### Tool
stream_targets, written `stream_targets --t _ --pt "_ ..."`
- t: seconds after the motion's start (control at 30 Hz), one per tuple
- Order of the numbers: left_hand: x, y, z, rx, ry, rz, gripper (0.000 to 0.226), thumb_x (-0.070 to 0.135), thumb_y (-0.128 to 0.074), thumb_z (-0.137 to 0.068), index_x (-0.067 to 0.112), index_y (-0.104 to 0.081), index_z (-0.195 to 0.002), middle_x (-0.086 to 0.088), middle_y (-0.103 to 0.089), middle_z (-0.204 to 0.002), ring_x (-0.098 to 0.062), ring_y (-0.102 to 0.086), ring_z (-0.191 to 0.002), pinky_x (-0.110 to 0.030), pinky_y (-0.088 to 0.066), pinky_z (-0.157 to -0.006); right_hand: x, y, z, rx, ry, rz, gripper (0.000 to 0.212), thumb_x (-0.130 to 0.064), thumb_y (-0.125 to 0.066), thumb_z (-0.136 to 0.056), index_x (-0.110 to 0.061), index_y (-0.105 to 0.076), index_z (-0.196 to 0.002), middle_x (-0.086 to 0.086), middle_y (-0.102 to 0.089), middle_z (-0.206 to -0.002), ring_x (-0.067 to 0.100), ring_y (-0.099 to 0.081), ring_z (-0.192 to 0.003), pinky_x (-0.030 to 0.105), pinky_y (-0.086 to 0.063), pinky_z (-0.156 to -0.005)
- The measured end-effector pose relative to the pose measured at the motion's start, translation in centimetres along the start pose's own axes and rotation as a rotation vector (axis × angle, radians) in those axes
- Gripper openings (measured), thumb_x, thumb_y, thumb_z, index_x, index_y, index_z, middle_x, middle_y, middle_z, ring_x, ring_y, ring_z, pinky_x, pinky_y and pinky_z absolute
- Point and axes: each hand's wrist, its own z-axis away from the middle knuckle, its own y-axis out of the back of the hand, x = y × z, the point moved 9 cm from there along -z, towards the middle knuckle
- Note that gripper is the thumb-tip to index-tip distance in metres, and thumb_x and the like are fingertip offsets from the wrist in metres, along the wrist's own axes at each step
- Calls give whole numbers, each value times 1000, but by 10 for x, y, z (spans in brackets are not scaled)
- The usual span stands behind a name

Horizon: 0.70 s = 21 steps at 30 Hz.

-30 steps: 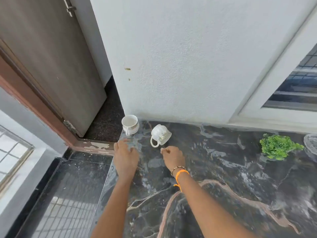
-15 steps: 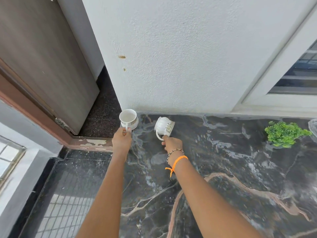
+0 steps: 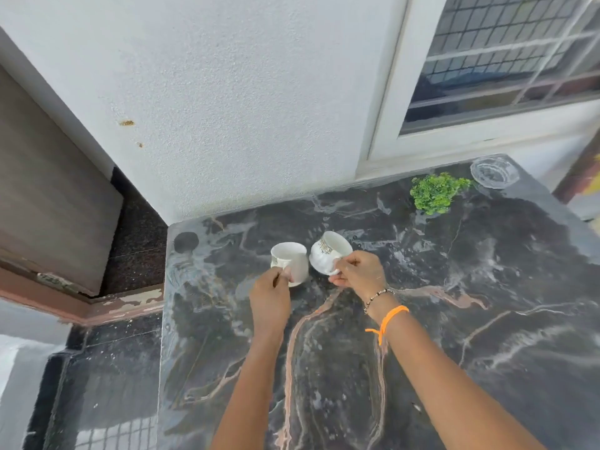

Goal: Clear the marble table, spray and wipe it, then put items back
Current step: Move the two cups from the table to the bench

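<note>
Head view. Two white ceramic cups held over the dark marble table (image 3: 487, 319), one per hand.

Left hand (image 3: 270, 295): fingers closed around the handle of the left cup (image 3: 290, 260). Cup is roughly upright, tilted slightly; smooth glossy white wall, round rim, small gold-coloured motif near the rim on its left side. Interior shows white; no contents visible.

Right hand (image 3: 358, 271): fingers pinched on the handle of the right cup (image 3: 328, 254). This cup is rounder-bodied and tipped well over, mouth facing away and to the right, base toward the hand. Patterned gold-and-dark band on its upper side. Inside not readable from this angle. The two cups sit just beside each other, nearly touching; cannot tell whether either touches the table.

Right wrist: beaded bracelet (image 3: 376, 296) and orange thread (image 3: 388, 319) tied with a loose end.

Table surface: polished black-grey stone with white and pinkish veining, streaky sheen. Far right corner: green leafy artificial plant (image 3: 435, 193), and next to it a clear glass dish (image 3: 494, 172), round, ribbed, apparently empty. Both stand well apart from the cups.

Behind: rough-textured white wall (image 3: 243, 92), a barred window (image 3: 506, 53) at right.
</note>
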Motion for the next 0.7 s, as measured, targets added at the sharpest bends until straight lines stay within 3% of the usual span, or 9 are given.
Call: stream_targets --t 0.1,0.27,0.5,0.7 --pt "21 -34 21 -59 -64 3 35 21 -48 -94 9 -47 -62 6 -32 -52 -10 -29 -52 -20 -23 -49 7 56 13 92 15 -5 16 -2 -58 -84 -6 -55 -69 10 -62 -58 10 -66 -44 17 -53 -46" --pt "48 -117 73 -204 -79 29 28 10 -46 -92 -4 -42 -69 1 -30 -61 -14 -26 -60 -21 -20 -51 26 168 50 243 12 -35 8 -3 -59 -83 -5 -57 -76 8 -65 -62 9 -67 -47 16 -52 -46" --pt "91 -252 176 -393 -133 -40 24 13 -47 -93 -2 -56 -77 -8 -49 -76 -18 -43 -71 -25 -32 -61 54 342 116 437 22 -78 11 -1 -58 -83 -5 -56 -73 6 -63 -59 8 -65 -44 18 -53 -46" --pt "135 -376 277 -626 -189 -117 31 11 -51 -88 25 -63 -63 7 -57 -78 -10 -48 -73 -24 -34 -64 87 496 166 573 7 -89 20 -4 -60 -84 -11 -52 -68 -4 -61 -48 6 -63 -41 22 -57 -48"
